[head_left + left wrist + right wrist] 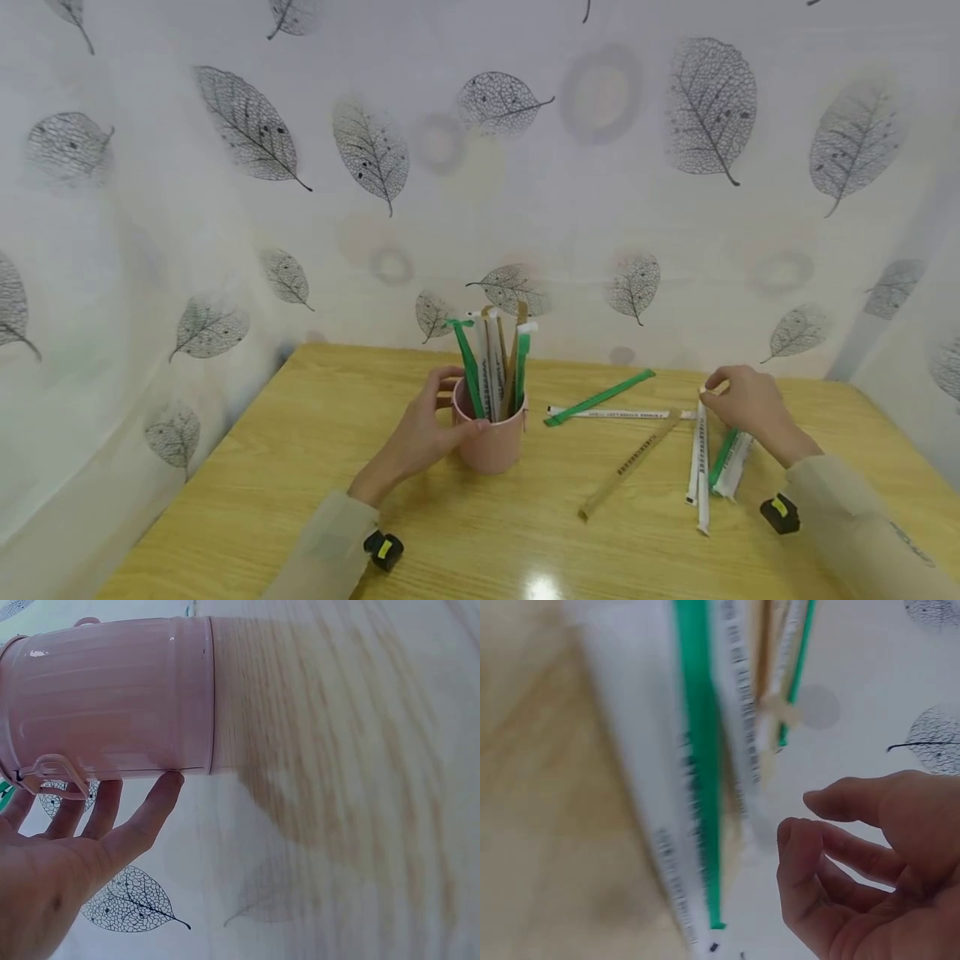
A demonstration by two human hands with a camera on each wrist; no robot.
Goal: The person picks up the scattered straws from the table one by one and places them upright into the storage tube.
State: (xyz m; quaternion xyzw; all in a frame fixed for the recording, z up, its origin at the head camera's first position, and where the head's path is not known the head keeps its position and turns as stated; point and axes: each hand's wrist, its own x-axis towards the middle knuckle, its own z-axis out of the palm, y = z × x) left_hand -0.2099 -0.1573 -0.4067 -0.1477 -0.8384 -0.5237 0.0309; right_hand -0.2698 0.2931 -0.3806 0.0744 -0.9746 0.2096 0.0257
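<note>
My left hand [420, 429] grips a small pink bucket [489, 452] from its left side, the thumb at the front of the rim. Green, white and brown paper-wrapped straws stand in the bucket, among them a green straw [468, 371]. In the left wrist view, fingertips touch the wall of the bucket [112, 697] below its small handle [56, 769]. At the far end of a white wrapped straw [702, 467] is my right hand [750, 410]. The right wrist view shows its thumb [847, 796] and forefinger bent towards each other, a small gap between them.
A green straw [607, 395] crosses a white one [630, 414] right of the bucket. A brown straw [630, 467] lies diagonally nearer. Beside the right hand lie another white straw [692, 477], a green one [722, 457] and a white wrapper [735, 467]. Leaf-patterned cloth [480, 208] hangs behind the wooden table [285, 467].
</note>
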